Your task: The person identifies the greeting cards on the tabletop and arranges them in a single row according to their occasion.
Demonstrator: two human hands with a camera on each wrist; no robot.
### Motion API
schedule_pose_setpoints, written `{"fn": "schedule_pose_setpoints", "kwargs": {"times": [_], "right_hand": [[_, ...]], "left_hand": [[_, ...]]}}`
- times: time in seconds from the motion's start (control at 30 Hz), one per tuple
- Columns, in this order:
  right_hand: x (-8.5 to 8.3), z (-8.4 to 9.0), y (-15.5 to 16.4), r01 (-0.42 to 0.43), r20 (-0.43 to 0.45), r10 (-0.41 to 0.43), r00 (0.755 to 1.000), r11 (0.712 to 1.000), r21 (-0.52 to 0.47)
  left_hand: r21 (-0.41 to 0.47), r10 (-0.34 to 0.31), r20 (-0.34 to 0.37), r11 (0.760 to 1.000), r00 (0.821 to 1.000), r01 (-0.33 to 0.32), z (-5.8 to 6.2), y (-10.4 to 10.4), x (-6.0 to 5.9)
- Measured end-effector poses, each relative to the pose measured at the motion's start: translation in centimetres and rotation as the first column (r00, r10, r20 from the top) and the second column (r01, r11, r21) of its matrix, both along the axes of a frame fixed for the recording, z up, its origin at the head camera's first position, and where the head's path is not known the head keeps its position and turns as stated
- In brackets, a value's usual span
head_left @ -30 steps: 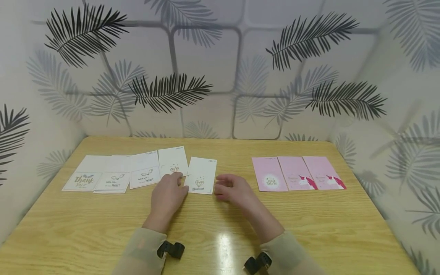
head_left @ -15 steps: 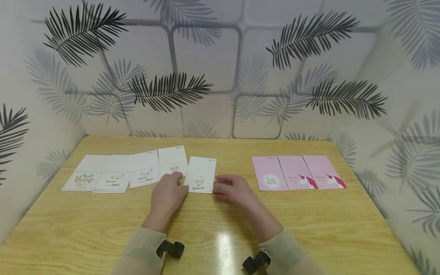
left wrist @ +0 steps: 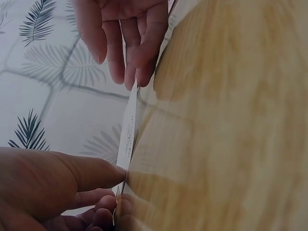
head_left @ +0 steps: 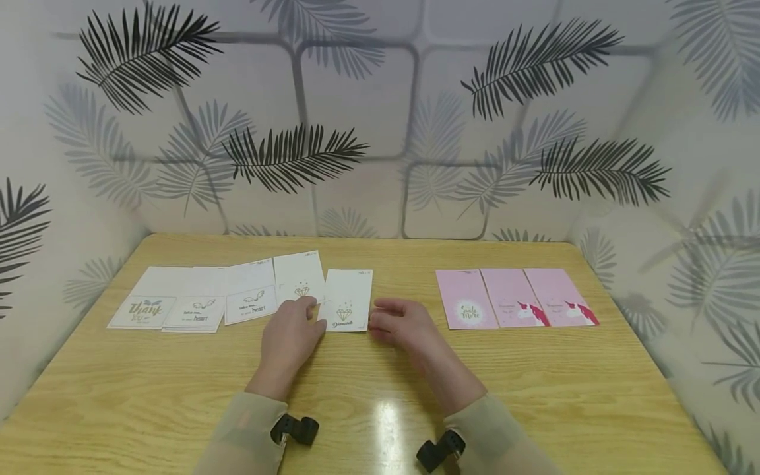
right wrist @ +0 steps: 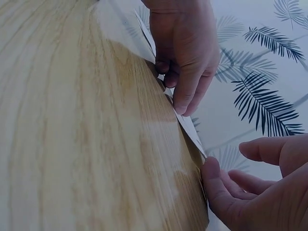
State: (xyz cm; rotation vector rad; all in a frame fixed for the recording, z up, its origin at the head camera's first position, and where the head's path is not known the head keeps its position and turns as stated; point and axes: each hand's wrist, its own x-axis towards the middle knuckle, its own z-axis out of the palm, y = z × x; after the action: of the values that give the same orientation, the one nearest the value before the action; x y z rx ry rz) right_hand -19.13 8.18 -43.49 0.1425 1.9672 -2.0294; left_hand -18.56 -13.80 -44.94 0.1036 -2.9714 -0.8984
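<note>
White diamond card [head_left: 348,300] lay flat near the tabletop's middle, a bit toward the far edge. Left hand [head_left: 292,333] touched its left edge with loosely bent fingers, right hand [head_left: 402,323] sat curled at its right edge, gripping nothing. I'd slide it gently, square to the white cards [head_left: 218,298]. Pink cards [head_left: 515,297] stayed toward the right edge.

The head camera looks forward and down across the whole worktop [head_left: 178,396] from above. Each wrist camera sits low and close, skimming the surface; both share the white diamond card [head_left: 348,300] edge-on.
</note>
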Motion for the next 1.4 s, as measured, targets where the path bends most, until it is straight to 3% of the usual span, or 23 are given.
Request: {"fn": "schedule_pose_setpoints", "kwargs": {"times": [0.4, 0.43, 0.8, 0.9, 0.93, 1.1, 1.27, 1.4], "right_hand": [[-0.9, -0.7, -0.9, 0.014, -0.008, -0.014, 1.0, 1.0, 0.008], [-1.0, -0.7, -0.9, 0.01, -0.011, -0.01, 1.0, 1.0, 0.013], [-1.1, -0.7, -0.4, 0.049, -0.012, -0.049, 0.999, 0.998, 0.045], [-1.0, -0.5, -0.2, 0.065, -0.015, -0.064, 0.998, 0.997, 0.042], [-0.9, -0.5, -0.1, 0.068, -0.016, -0.068, 0.998, 0.997, 0.041], [-0.7, -0.1, 0.5, 0.089, -0.021, -0.088, 0.996, 0.995, 0.049], [-0.5, 0.4, 1.1, 0.101, -0.024, -0.1, 0.995, 0.994, 0.051], [-0.4, 0.6, 1.7, 0.118, -0.036, -0.116, 0.993, 0.992, 0.042]], "left_hand": [[0.059, -0.013, 0.017, 0.998, 1.0, 0.012, 0.4, 0.1, -0.2], [0.058, -0.013, 0.004, 0.998, 1.0, 0.013, -0.1, -0.1, -0.5], [0.15, -0.008, 0.004, 0.989, 1.0, 0.007, 0.9, 0.1, -0.2], [0.16, -0.005, 0.001, 0.987, 1.0, 0.005, 0.9, 0.2, -0.3], [0.154, -0.002, -0.013, 0.988, 1.0, 0.004, 0.3, 0.1, -0.6], [0.236, -0.014, 0.009, 0.972, 1.0, 0.011, 0.3, 0.5, -0.6], [0.359, -0.028, 0.026, 0.933, 0.999, 0.017, 0.7, 1.0, -0.2], [0.388, -0.022, 0.022, 0.922, 1.0, 0.012, 1.0, 1.7, -0.1]]}}
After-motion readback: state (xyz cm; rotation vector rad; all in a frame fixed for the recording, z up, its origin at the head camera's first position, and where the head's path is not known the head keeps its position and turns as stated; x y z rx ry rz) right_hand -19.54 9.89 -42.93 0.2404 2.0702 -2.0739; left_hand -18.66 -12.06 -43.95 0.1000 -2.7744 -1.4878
